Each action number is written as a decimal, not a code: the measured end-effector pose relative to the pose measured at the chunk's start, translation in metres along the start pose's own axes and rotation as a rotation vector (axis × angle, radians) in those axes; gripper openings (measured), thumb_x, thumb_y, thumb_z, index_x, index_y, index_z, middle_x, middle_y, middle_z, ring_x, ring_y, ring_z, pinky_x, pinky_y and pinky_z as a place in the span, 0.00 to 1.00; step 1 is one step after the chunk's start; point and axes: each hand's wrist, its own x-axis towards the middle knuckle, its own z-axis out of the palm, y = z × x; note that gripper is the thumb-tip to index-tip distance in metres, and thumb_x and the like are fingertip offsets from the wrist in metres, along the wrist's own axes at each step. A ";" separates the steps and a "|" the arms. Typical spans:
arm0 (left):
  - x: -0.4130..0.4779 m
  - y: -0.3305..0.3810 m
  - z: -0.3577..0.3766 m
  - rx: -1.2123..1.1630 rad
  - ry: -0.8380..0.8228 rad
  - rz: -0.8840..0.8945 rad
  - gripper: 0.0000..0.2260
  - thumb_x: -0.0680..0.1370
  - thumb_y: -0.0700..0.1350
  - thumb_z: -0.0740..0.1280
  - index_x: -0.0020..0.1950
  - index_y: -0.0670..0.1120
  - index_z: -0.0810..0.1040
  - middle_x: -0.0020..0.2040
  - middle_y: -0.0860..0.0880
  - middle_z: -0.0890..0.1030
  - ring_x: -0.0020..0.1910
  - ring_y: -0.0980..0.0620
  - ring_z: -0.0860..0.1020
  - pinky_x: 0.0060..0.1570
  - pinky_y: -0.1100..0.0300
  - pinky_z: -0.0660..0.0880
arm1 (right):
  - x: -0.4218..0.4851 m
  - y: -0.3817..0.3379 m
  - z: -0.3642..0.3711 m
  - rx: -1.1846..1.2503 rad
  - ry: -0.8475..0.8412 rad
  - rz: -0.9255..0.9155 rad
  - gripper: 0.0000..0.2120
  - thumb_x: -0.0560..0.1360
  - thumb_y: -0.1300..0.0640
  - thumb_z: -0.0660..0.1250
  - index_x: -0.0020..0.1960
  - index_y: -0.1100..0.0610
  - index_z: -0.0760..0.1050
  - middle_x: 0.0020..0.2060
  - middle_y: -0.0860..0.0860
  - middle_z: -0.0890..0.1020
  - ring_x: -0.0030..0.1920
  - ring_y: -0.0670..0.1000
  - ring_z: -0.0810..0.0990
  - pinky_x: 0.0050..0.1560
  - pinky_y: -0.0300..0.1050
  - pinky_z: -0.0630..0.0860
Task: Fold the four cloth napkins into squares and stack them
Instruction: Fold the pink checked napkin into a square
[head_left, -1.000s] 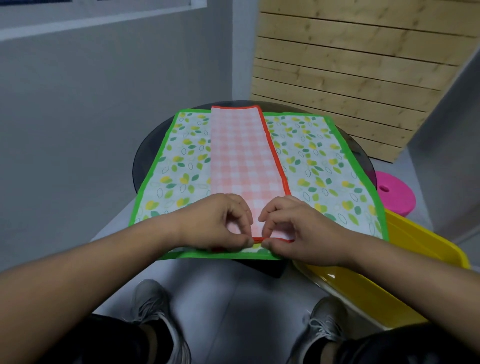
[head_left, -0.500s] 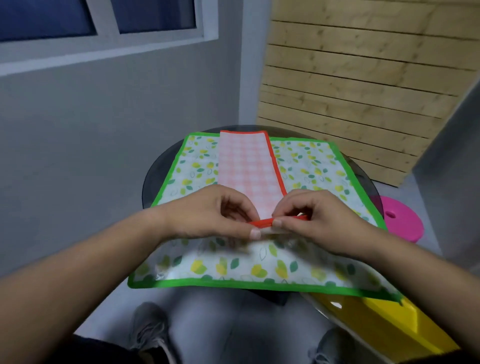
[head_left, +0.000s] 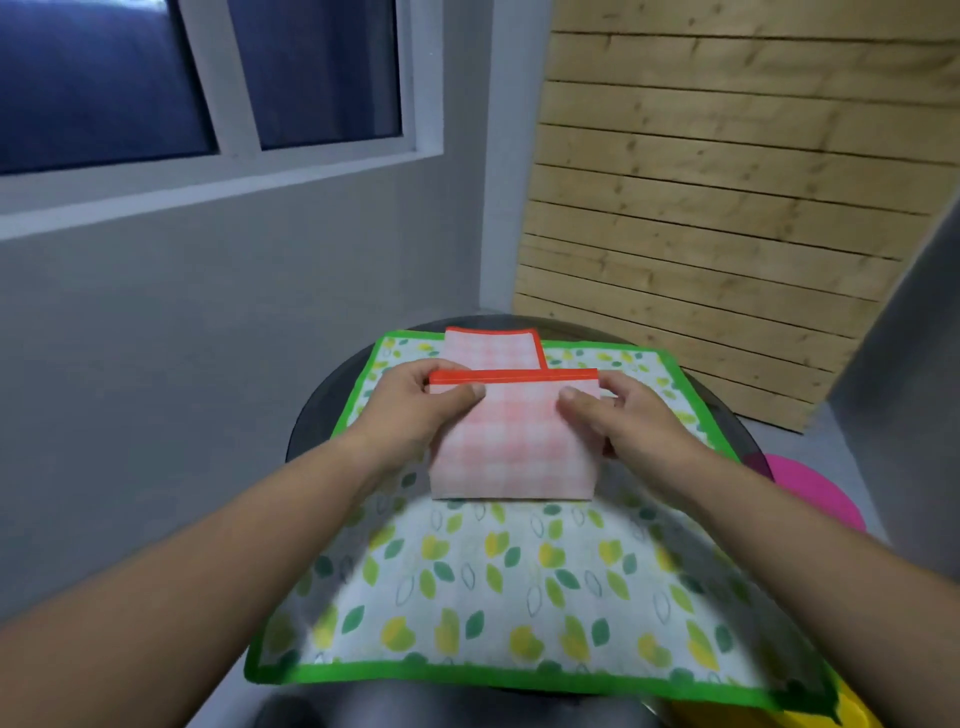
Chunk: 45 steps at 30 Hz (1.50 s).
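Pink napkin, long axis front-to-back, hem pinched by left hand, right hand

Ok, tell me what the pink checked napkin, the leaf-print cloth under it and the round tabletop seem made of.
Pink checked napkin: thin woven cloth, matte, stitched orange hem; bends where folded. Leaf-print cloth: similar matte fabric, green hem, drapes over the edge. Round tabletop: probably dark glass, smooth and glossy.

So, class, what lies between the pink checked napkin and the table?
The leaf-print napkin, spread on the table under the pink checked napkin: head view.
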 end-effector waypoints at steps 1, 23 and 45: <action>0.008 -0.003 0.002 -0.022 0.053 -0.014 0.07 0.75 0.40 0.75 0.51 0.40 0.83 0.42 0.46 0.85 0.36 0.53 0.82 0.35 0.63 0.76 | 0.003 0.004 0.000 -0.013 0.011 0.053 0.16 0.76 0.53 0.71 0.61 0.55 0.75 0.45 0.53 0.87 0.44 0.51 0.87 0.42 0.45 0.80; 0.032 -0.028 -0.009 -0.187 -0.069 -0.497 0.08 0.79 0.40 0.68 0.57 0.41 0.82 0.53 0.43 0.86 0.53 0.44 0.85 0.55 0.47 0.80 | 0.019 0.043 -0.005 0.002 -0.148 0.054 0.27 0.75 0.62 0.71 0.69 0.51 0.64 0.48 0.55 0.87 0.50 0.55 0.86 0.52 0.52 0.80; 0.043 -0.037 -0.003 -0.016 -0.099 -0.553 0.15 0.78 0.47 0.72 0.59 0.39 0.79 0.51 0.44 0.86 0.52 0.43 0.85 0.57 0.44 0.80 | 0.025 0.038 -0.003 -0.582 -0.132 0.147 0.05 0.79 0.55 0.66 0.47 0.55 0.80 0.36 0.44 0.82 0.32 0.39 0.79 0.32 0.33 0.71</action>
